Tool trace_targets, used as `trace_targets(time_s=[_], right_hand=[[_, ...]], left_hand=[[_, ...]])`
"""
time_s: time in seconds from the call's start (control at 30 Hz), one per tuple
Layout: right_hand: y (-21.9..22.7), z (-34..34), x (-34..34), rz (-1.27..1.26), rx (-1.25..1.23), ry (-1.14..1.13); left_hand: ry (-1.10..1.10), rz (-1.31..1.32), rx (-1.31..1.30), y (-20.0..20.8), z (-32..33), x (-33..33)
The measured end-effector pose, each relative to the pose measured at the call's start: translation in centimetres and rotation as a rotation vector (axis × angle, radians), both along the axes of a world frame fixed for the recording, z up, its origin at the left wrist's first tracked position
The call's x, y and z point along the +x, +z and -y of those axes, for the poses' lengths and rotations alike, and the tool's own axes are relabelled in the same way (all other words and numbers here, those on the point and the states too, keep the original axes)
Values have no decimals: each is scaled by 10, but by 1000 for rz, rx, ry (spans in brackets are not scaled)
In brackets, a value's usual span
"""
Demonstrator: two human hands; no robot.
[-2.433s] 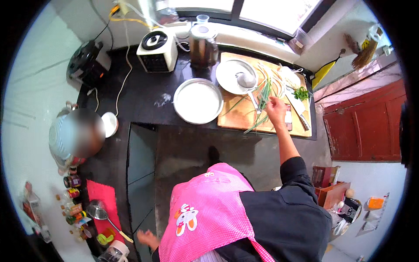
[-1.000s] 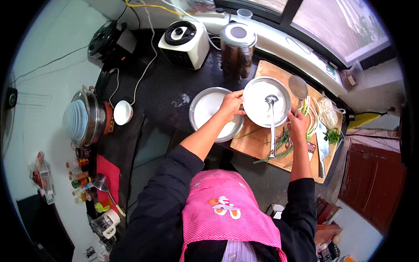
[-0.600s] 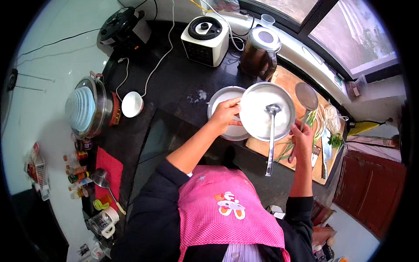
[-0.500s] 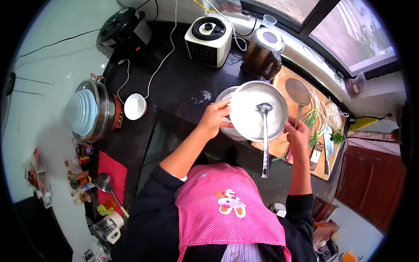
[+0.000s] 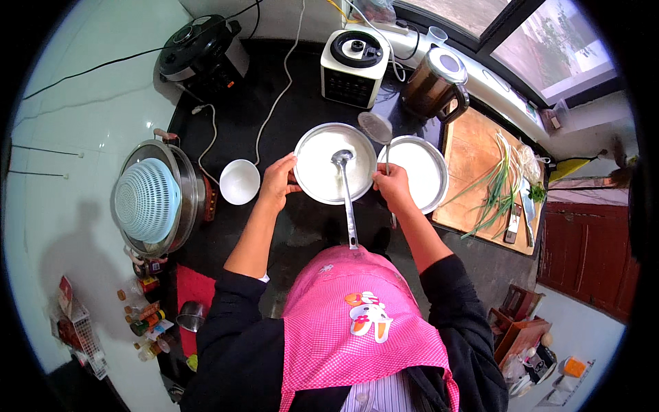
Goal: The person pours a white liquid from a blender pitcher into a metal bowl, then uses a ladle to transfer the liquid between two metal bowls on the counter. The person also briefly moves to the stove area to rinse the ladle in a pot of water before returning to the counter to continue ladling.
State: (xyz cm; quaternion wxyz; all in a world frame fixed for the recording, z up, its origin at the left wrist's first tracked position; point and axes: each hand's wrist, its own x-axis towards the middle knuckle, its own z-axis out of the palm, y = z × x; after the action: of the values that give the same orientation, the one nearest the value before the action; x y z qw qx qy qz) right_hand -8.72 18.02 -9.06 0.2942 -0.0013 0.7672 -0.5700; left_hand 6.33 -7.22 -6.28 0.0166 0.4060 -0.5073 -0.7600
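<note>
A round metal basin (image 5: 318, 198) with white contents is between my hands in front of me. A long-handled metal spoon (image 5: 349, 210) rests in it, its handle sticking out over the near rim. My left hand (image 5: 278, 181) has its fingers closed on the left rim. On the opposite side, my right hand (image 5: 393, 187) grips the right rim together with the handle of a fine-mesh skimmer (image 5: 375, 128), whose head points away from me. Just right of that hand stands a second metal basin (image 5: 445, 180), also with white contents. Whether the first basin touches the counter, I cannot tell.
At right, a wooden cutting board (image 5: 473, 137) carries green onions (image 5: 504, 182) and a knife (image 5: 527, 206). A kettle-like jug (image 5: 429, 86) and a white appliance base (image 5: 352, 75) stand behind. Leftward are a white bowl (image 5: 239, 182), a blue colander (image 5: 145, 199) and a cooker (image 5: 202, 58).
Both hands have carried the basin with its spoon leftward, from over the second basin to beside it. The skimmer has moved left off the cutting board with my right hand.
</note>
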Motion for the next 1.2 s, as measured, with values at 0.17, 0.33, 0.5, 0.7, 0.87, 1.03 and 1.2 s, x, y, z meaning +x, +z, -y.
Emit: trace_targets(time_s=[0.17,0.33,0.5,0.7,0.87,1.03,1.2], right_hand=[[-29,32,9,-65,130,-42],[-68,30,2,-280,295,-29],[-40,38,15,-241,246,-96],[-13,22,26,-331,134,-182],[27,4,48,-256,88,-54],[28,-15,69,-90,-25,21],[62,-41,67,215,-206,10]], left_hand=[[0,32,22,-43,33,-4],[28,11,78,-77,37,-21],[66,-21,39,-87,35,-18],[353,-6,394,-103,7,59],[751,-112,462,-110,21,115],[709,31,352,-143,60,123],[672,142,135,-122,75,122]])
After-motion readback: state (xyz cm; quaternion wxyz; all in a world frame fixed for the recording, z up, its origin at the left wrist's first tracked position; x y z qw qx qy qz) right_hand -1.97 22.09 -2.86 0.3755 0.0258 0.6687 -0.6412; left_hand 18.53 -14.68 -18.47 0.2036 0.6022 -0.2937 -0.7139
